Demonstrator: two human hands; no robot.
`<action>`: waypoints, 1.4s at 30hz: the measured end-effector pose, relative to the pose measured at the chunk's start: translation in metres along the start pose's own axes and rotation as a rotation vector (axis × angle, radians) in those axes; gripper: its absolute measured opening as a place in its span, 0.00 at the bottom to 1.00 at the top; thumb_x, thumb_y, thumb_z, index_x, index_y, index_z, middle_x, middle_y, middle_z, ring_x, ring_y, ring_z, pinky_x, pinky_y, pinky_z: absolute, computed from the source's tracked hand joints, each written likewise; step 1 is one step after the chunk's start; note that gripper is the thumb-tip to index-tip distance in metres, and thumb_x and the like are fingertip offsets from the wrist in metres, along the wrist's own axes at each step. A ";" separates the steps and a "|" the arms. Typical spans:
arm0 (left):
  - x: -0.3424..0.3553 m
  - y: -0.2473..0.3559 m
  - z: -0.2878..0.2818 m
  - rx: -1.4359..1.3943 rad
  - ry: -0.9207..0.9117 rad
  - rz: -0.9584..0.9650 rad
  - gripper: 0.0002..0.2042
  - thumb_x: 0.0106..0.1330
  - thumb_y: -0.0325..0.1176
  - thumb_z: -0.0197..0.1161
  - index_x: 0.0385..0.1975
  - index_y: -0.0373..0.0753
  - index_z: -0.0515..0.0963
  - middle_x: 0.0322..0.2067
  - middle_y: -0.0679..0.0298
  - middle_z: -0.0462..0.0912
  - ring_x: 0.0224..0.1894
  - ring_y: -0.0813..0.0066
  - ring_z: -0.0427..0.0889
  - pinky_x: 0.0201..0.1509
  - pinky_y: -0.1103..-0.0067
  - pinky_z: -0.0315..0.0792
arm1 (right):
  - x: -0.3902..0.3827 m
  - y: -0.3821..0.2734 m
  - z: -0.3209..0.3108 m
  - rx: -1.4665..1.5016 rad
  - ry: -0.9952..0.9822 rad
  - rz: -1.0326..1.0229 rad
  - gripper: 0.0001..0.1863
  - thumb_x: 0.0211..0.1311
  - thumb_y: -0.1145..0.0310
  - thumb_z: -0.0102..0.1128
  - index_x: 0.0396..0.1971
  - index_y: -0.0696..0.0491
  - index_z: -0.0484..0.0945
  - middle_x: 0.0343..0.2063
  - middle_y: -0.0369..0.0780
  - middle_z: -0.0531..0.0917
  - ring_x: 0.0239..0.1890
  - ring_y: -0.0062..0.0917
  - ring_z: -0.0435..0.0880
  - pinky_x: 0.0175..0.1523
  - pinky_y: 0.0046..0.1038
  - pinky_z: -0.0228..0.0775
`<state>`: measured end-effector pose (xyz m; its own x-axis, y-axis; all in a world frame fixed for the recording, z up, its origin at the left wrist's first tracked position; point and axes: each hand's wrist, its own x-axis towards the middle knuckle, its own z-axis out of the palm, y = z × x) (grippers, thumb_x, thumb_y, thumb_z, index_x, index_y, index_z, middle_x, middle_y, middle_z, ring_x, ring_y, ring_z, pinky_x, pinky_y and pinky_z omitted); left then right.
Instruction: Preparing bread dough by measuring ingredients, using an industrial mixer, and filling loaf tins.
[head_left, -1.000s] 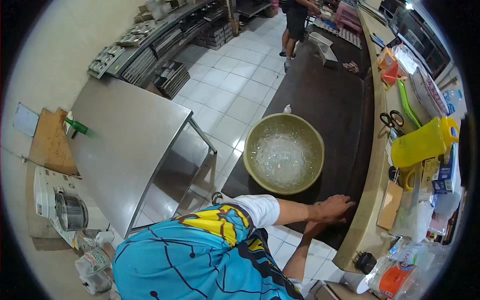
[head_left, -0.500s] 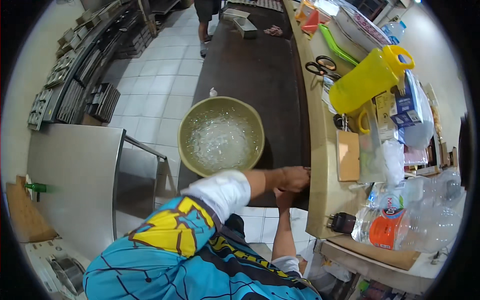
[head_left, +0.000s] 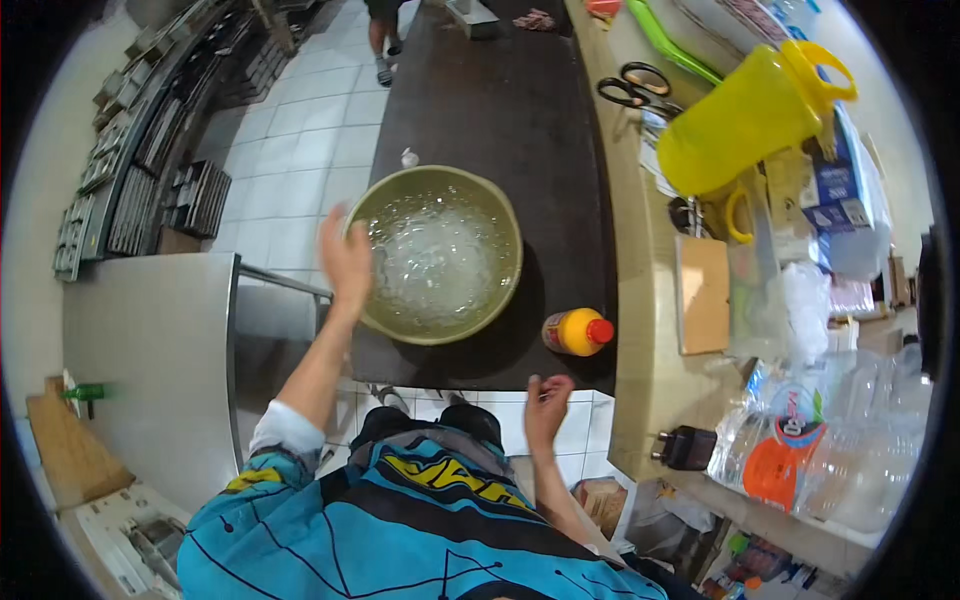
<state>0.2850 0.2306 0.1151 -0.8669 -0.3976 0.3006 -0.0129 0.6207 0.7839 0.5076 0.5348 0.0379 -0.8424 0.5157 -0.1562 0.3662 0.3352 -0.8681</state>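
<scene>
My left hand (head_left: 345, 262), blurred, is at the left rim of an olive-green plastic basin (head_left: 364, 300) holding clear, rippling liquid on the dark worktop; its fingers look apart. My right hand (head_left: 547, 400) is at the worktop's front edge, fingers loosely curled and apart, nothing visible in them. Just beyond it stands an orange bottle with a red cap (head_left: 578, 331), right of the basin. A small white object (head_left: 409, 158) sits behind the basin.
Steel table (head_left: 150, 350) at left; racks of metal tins (head_left: 130, 200) beyond. Right ledge (head_left: 635, 390) holds scissors (head_left: 630, 92), a yellow jug (head_left: 730, 130), clear plastic bottles (head_left: 850, 450) and a black plug adapter (head_left: 686, 446). Another person's legs (head_left: 383, 40) show at the far end beside metal tins (head_left: 472, 20).
My left hand has moved from the worktop's right side to the basin's left rim. My right hand has drawn back, and the orange bottle now shows standing there.
</scene>
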 end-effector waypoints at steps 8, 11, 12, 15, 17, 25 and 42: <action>-0.099 -0.048 -0.031 -0.360 -0.243 -0.733 0.22 0.70 0.50 0.52 0.38 0.32 0.70 0.29 0.63 0.74 0.30 0.69 0.74 0.37 0.71 0.70 | 0.152 -0.168 0.122 -0.074 0.053 -0.530 0.24 0.63 0.63 0.55 0.57 0.55 0.66 0.54 0.49 0.70 0.59 0.46 0.67 0.63 0.41 0.59; -0.095 -0.053 -0.016 -0.231 -0.179 -0.580 0.22 0.70 0.50 0.52 0.35 0.32 0.70 0.28 0.61 0.74 0.28 0.68 0.74 0.35 0.69 0.69 | 0.241 -0.177 0.140 -0.397 0.163 -0.533 0.22 0.63 0.56 0.54 0.50 0.56 0.74 0.47 0.50 0.77 0.52 0.48 0.74 0.57 0.41 0.66; -0.093 -0.058 -0.011 -0.169 -0.115 -0.522 0.22 0.70 0.50 0.52 0.33 0.32 0.71 0.27 0.60 0.75 0.28 0.67 0.74 0.35 0.69 0.69 | 0.259 -0.184 0.147 -0.483 -0.145 -0.408 0.23 0.63 0.51 0.53 0.45 0.56 0.77 0.43 0.50 0.80 0.48 0.47 0.77 0.54 0.40 0.68; -0.088 -0.067 0.001 -0.231 -0.107 -0.471 0.21 0.70 0.49 0.52 0.32 0.32 0.71 0.25 0.57 0.75 0.27 0.66 0.74 0.34 0.68 0.68 | 0.285 -0.162 0.164 -0.505 -0.406 -0.399 0.27 0.63 0.43 0.51 0.36 0.56 0.80 0.34 0.49 0.82 0.40 0.43 0.81 0.48 0.38 0.71; -0.090 -0.071 -0.006 -0.258 -0.043 -0.486 0.21 0.70 0.49 0.52 0.32 0.32 0.71 0.24 0.56 0.75 0.26 0.65 0.74 0.34 0.67 0.68 | 0.278 -0.163 0.169 -0.423 -0.405 -0.421 0.29 0.62 0.41 0.52 0.30 0.56 0.80 0.28 0.47 0.82 0.34 0.36 0.81 0.42 0.36 0.71; -0.103 -0.079 -0.077 -0.462 0.000 -0.575 0.17 0.69 0.46 0.54 0.34 0.35 0.76 0.21 0.64 0.75 0.26 0.78 0.71 0.32 0.75 0.69 | 0.200 -0.202 0.164 -0.152 -0.562 -0.440 0.16 0.67 0.59 0.54 0.34 0.57 0.81 0.27 0.32 0.78 0.32 0.16 0.72 0.38 0.23 0.66; -0.313 -0.085 -0.432 -0.458 0.519 -0.621 0.21 0.69 0.48 0.53 0.33 0.32 0.75 0.22 0.59 0.76 0.27 0.74 0.73 0.34 0.72 0.68 | -0.205 -0.312 0.193 0.039 -1.355 -0.487 0.17 0.70 0.62 0.46 0.41 0.60 0.79 0.32 0.36 0.81 0.32 0.18 0.76 0.37 0.23 0.69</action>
<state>0.7724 0.0110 0.1892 -0.4379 -0.8901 -0.1262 -0.1065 -0.0880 0.9904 0.4893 0.1720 0.2499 -0.6062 -0.7819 -0.1457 -0.0544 0.2236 -0.9732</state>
